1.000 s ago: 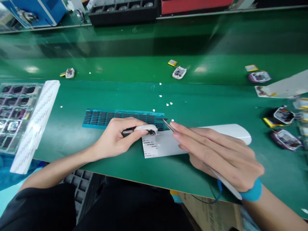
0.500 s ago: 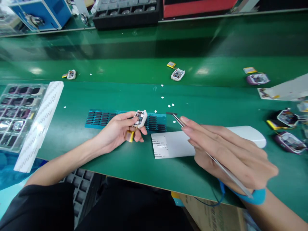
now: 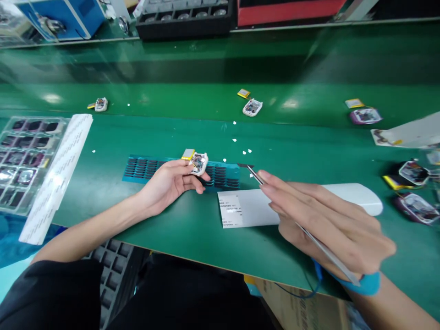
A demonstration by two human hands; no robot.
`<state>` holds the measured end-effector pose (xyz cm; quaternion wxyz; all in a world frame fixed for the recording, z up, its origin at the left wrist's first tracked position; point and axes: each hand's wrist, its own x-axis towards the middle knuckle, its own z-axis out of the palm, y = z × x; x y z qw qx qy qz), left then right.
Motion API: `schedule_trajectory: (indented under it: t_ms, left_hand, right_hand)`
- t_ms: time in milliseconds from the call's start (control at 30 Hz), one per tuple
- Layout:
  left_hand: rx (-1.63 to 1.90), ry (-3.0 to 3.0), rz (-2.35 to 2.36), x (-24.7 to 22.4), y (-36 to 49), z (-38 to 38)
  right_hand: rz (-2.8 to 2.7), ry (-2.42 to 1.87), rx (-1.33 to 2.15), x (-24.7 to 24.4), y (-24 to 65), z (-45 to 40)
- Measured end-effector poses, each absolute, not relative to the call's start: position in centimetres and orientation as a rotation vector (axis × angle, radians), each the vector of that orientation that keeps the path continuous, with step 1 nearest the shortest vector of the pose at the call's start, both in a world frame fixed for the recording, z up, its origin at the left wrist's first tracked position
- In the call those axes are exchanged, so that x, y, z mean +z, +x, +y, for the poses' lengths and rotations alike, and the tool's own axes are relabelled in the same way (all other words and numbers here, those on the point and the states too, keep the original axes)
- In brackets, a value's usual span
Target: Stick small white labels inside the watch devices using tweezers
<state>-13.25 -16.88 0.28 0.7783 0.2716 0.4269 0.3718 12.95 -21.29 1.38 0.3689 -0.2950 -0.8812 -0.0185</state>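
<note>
Between your hands: small gap. Left hand (image 3: 172,183) pinches white casing (image 3: 199,163) (yellow cell attached) over blue sheet (image 3: 144,168). Right hand (image 3: 326,220) grips tweezers (image 3: 256,175), black strip (image 3: 245,165) at tip, long axis pointing left toward casing.

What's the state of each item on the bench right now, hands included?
left hand: gripping the white device, raised off the mat
white device: open, board exposed, yellow battery hanging off it
right hand: holding tweezers
tweezers: tips pinched on a small dark strip
blue sheet: flat, rows of dark strips still on it
white card: flat on the mat
clear tray: partly filled
</note>
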Motion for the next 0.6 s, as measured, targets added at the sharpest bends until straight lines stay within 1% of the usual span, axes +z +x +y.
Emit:
schedule_trajectory:
  t_ms: [133, 300, 433, 600]
  left_hand:
    - [0.772, 0.723, 0.915, 0.1, -12.9, -17.7]
    - [0.917, 0.949, 1.052, 0.3, -12.7, -18.6]
    - [0.977, 0.788, 1.107, 0.1, -12.1, -18.9]
    - [0.967, 0.662, 1.127, 0.4, -11.4, -19.2]
  right_hand:
    - [-2.319, -0.686, -0.068, 0.9, 13.2, -21.3]
    - [-2.408, -0.555, -0.057, 0.1, 12.5, -21.6]
    - [-2.475, -0.507, -0.099, -0.2, 11.9, -21.9]
    - [-2.561, -0.486, -0.132, 0.5, 11.8, -21.6]
